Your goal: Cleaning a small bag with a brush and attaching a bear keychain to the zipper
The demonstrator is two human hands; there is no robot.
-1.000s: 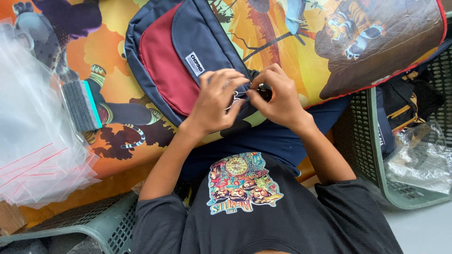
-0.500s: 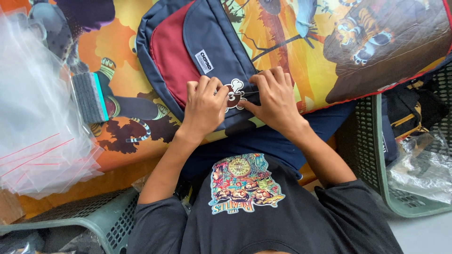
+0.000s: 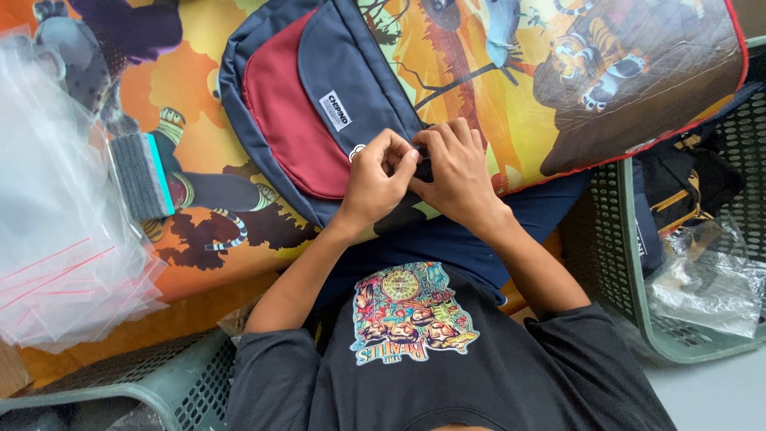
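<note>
Head view: left hand (image 3: 375, 179) and right hand (image 3: 455, 172) both pinching backpack (image 3: 303, 112) edge; plastic-filled green basket (image 3: 622, 263) nearby.

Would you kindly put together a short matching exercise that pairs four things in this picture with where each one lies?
Things:
1. backpack
2. clear plastic bags
3. grey brush block
4. green basket

Places:
A. stacked at the picture's left edge
B. at the picture's right edge, holding dark bags and plastic wrap
C. under both hands, on the cartoon-print mat
D. on the mat, between the plastic bags and the backpack

Pairs: 1-C, 2-A, 3-D, 4-B. The left hand and right hand pinch together at the backpack's lower edge.
</note>
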